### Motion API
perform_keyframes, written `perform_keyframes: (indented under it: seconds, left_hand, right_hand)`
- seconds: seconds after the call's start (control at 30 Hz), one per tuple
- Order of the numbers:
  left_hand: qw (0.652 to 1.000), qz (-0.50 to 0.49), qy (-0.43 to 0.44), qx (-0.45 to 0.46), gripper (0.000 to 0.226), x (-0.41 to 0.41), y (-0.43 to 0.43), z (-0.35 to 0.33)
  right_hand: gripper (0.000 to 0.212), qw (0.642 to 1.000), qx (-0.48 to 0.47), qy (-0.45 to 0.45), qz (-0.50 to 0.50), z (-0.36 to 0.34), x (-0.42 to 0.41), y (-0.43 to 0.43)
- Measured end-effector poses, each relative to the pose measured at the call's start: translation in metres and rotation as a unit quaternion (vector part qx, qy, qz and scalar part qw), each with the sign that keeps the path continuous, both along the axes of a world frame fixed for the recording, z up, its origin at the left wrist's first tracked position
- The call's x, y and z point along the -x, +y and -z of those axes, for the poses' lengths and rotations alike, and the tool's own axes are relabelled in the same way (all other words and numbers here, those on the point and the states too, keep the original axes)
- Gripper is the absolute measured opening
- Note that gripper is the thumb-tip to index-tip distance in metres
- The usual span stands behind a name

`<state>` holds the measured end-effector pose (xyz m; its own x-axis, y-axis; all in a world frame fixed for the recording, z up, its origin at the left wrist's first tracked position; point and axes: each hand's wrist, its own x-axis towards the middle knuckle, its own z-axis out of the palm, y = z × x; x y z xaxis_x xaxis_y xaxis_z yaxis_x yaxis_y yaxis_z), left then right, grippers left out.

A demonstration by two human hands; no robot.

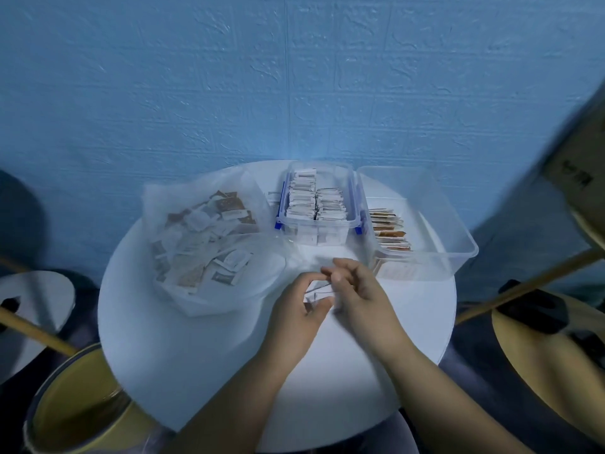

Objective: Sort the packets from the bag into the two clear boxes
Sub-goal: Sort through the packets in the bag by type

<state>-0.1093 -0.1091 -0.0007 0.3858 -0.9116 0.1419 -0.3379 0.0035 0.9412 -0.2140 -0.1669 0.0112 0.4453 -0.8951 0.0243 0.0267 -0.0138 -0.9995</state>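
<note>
Though blur hides print, left hand (299,311), right hand (361,298) pinch white packets (319,287) together

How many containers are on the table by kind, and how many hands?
Clear boxes: 2, the blue-latched box and the larger box
Plastic bag: 1
Hands: 2, left hand and right hand, both holding a packet
Total: 5

The single head-worn view looks steeply down, close over the round white table (196,355).
</note>
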Motion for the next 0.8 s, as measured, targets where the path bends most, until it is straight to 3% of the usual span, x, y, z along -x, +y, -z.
perform_keyframes:
  seconds: [0.2, 0.27, 0.33, 0.57, 0.8]
  left_hand:
    - [0.993, -0.030, -0.110, -0.001, 0.037, -0.006, 0.010, 0.006]
    - [0.987, -0.021, -0.161, -0.012, 0.044, -0.004, 0.013, 0.011]
    - [0.980, -0.015, -0.194, -0.031, 0.046, -0.003, 0.014, 0.012]
    - [0.990, -0.042, -0.136, -0.025, 0.038, -0.011, 0.018, 0.011]
    - [0.973, -0.061, -0.224, -0.014, 0.034, -0.014, 0.018, 0.005]
  right_hand:
    - [0.020, 0.999, -0.016, -0.021, -0.018, 0.004, -0.013, 0.006]
    - [0.020, 0.998, 0.002, 0.008, -0.060, 0.007, -0.013, 0.010]
    - [0.033, 0.993, 0.049, 0.052, -0.089, 0.008, -0.010, 0.013]
    - [0.042, 0.971, 0.168, 0.138, -0.104, 0.005, 0.013, 0.002]
    - [0.034, 0.946, 0.250, 0.172, -0.116, -0.002, 0.015, -0.002]
